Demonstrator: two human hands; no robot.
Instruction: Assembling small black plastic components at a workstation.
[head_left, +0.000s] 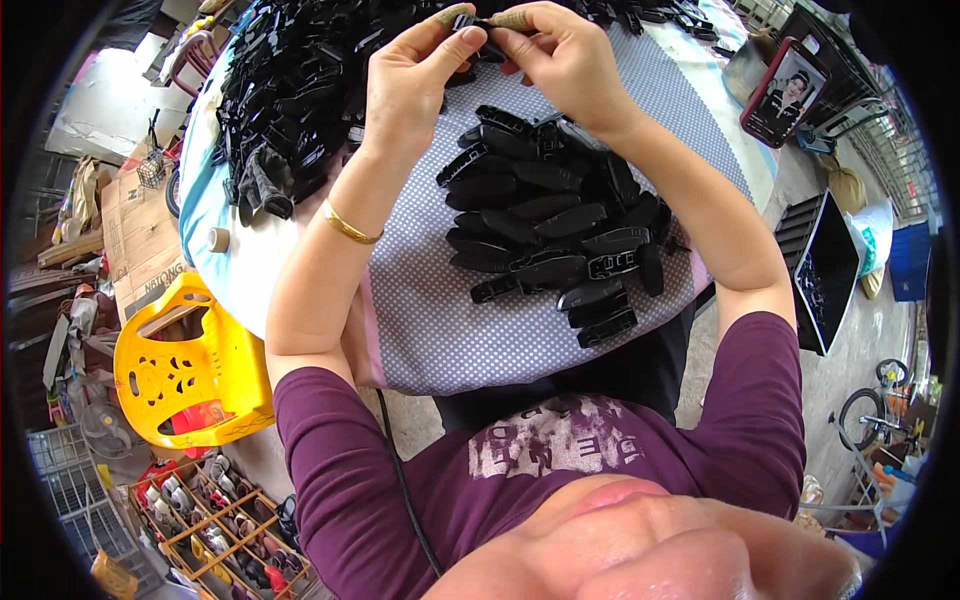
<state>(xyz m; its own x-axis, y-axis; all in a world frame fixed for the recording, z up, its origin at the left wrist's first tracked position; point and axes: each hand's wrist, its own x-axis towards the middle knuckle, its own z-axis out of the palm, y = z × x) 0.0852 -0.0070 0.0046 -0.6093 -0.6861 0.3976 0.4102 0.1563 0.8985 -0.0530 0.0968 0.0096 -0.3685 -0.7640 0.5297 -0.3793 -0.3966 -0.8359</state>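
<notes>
Both hands meet at the far edge of the view, over the table. My left hand point(412, 85) pinches a small black plastic piece point(464, 21) between thumb and forefinger. Close beside it, my right hand point(565, 68) is closed, its fingertips against the dark piece; fingers partly hide what it grips. Tan covers sit on both forefingers. Below my hands lies a loose heap of elongated black plastic parts point(545, 215), some with their slotted sides up. A much larger pile of black parts point(300, 90) spreads over the far left of the table.
A dotted grey cloth point(420, 340) covers the near table. At its left are a small roll point(218, 239) and a yellow plastic chair point(190, 370). A phone point(785, 92) stands at the far right, above a black crate point(825, 275). A shoe rack point(220, 530) stands lower left.
</notes>
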